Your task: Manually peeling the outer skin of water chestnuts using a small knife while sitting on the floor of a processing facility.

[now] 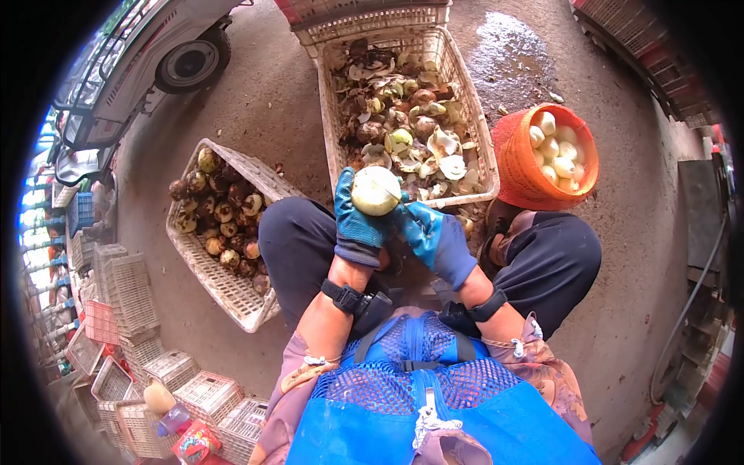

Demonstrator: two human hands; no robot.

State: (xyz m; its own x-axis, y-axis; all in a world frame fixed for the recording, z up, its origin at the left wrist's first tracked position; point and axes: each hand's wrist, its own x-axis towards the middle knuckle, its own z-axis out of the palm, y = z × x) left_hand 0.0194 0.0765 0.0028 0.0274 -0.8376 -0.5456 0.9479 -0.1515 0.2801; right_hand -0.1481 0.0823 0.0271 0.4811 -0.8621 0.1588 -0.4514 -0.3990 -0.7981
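A pale, round peeled onion (376,191) rests in my left hand (358,221), whose blue-gloved fingers curl around its side and underneath. Close on the right is my right hand (431,236), also in a blue glove, with its fingers closed and their tips near the onion's lower right side. Whatever those fingers hold, if anything, is hidden. Just beyond both hands stands a white plastic crate (332,116) full of loose peels and brown, unevenly skinned onions (372,132).
On the left, a tilted white crate (203,267) holds several brown unpeeled onions (225,213). An orange basket (518,167) of peeled white onions (559,151) stands at right. A vehicle wheel (192,63) is far left; stacked crates (128,287) line the lower left. Wet floor (511,50) shines behind.
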